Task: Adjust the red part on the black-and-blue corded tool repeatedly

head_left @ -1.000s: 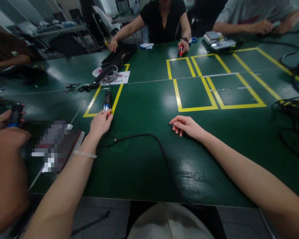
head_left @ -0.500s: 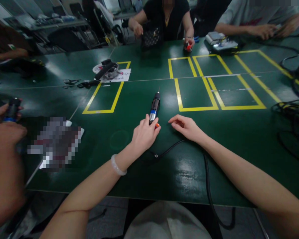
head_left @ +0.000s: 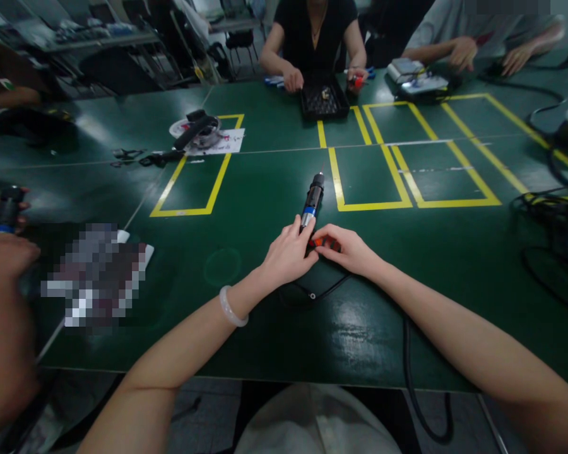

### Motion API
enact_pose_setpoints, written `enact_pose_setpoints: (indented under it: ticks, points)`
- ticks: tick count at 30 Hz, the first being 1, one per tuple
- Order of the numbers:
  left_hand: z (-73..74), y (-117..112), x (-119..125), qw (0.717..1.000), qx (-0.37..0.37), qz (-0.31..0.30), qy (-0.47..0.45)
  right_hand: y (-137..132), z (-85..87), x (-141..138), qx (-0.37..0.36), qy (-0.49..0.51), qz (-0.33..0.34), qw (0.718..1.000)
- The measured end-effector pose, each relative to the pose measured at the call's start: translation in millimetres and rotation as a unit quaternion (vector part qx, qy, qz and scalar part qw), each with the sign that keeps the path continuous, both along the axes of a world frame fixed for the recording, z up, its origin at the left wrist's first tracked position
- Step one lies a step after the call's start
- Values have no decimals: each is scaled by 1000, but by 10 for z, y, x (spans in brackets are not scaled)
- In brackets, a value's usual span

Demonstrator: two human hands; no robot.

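Observation:
My left hand (head_left: 289,253) is closed around the rear of an electric screwdriver (head_left: 313,197), black with a blue band and a silver section, its bit pointing away from me. Close beside it, my right hand (head_left: 353,251) has its fingers closed on a small red-and-black piece (head_left: 327,243) just right of the screwdriver's rear end. Fingers cover part of this piece, so its exact kind is unclear. A black cable (head_left: 334,287) with a ring-like end runs on the green table below my hands.
Yellow tape outlines (head_left: 373,206) mark the table. A scale-like device (head_left: 419,79) stands at the far right, and coiled cables (head_left: 544,221) lie at right. Across the table, a person handles a black tray (head_left: 324,98). Another person's hand (head_left: 7,252) grips a similar screwdriver at left.
My left hand and the screwdriver have shifted right. My right hand has moved left and closed on the red-and-black piece. Across the table, the black container now lies flat on the surface.

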State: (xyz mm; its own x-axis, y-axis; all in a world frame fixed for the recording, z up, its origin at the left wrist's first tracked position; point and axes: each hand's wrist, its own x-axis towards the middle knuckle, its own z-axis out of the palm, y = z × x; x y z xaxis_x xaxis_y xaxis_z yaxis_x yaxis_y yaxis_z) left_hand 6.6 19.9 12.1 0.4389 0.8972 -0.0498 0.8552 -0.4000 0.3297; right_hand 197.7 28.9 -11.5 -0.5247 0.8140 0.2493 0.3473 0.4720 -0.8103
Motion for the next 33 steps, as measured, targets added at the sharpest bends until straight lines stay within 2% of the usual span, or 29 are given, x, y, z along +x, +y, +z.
enact_pose_setpoints:
  ticks: [3, 7, 10, 13, 21, 33]
  points:
    - [-69, -12, -12, 994, -48, 10, -94, 17, -34, -21, -67, 28, -26, 997]
    - [-178, -82, 66, 977, -62, 37, -200, 60, -74, -3, -232, 112, -48, 965]
    - [-202, -105, 105, 973, -66, 39, -219, 85, -71, 23, -302, 167, -44, 938]
    - [-169, -82, 73, 977, -64, 25, -201, 93, -42, 42, -338, 201, -33, 919]
    - [-150, -10, -47, 987, -30, -1, -155, 109, -5, 74, -346, 224, 9, 911]
    - [-174, -12, -62, 987, -31, -4, -157, 75, -103, 23, -246, 181, 4, 952]
